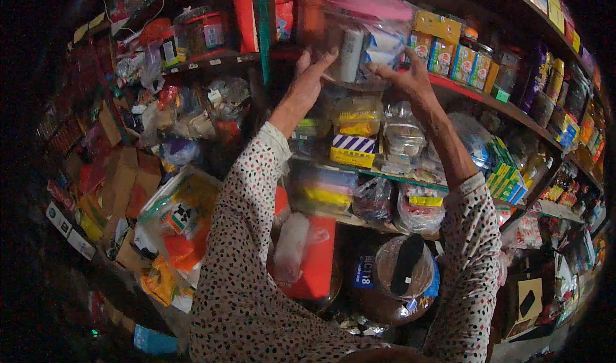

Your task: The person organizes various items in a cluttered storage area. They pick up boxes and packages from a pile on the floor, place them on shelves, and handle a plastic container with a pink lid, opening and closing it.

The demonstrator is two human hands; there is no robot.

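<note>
A clear plastic tub (350,57) with a pink lid (368,4) is held up at shelf height before me. White and blue-white packets show through its wall. My left hand (309,74) grips the tub's left side, with the thumb up along it. On its right side is my right hand (406,76), the thumb across the front and some fingers hidden behind. Blur hides where the tub's base sits against the shelf edge. Right of the tub, patterned small boxes (441,56) stand in a row on the shelf.
Under the tub, a lower shelf carries a yellow box with striped top (352,151) and clear plastic containers (404,134). Below stand a round brown jar (392,310) and a red box (315,257). At left are cardboard boxes (126,182); a green post (263,31) rises between shelves.
</note>
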